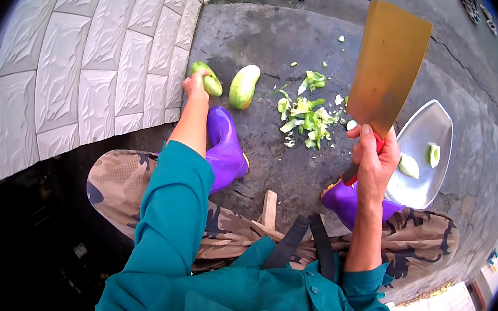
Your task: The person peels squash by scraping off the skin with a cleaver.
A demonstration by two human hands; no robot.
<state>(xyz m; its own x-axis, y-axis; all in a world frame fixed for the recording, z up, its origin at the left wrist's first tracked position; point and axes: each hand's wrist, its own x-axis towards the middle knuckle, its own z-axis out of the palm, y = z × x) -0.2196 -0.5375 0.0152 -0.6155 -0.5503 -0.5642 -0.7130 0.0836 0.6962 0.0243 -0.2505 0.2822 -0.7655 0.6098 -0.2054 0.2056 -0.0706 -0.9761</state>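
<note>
My left hand (195,85) reaches forward beside the tiled wall, its fingers closed on a green cucumber (211,82); part of the hold is hidden. A second, yellow-green cucumber (244,87) lies on the ground just to the right. In my right hand (374,160) is the red and black handle of a cleaver (390,64), its broad brownish blade pointing up and away from me. Green peelings (311,118) are heaped on the ground between my hands. To the right of the cleaver, a metal basin (424,185) holds two pale peeled pieces (409,166).
A wall of white textured tiles (102,42) borders the left side. Purple boots (225,153) stand on the dark concrete ground (271,39). A wooden piece (269,209) sticks out between the knees. Footwear (470,10) lies at the far right.
</note>
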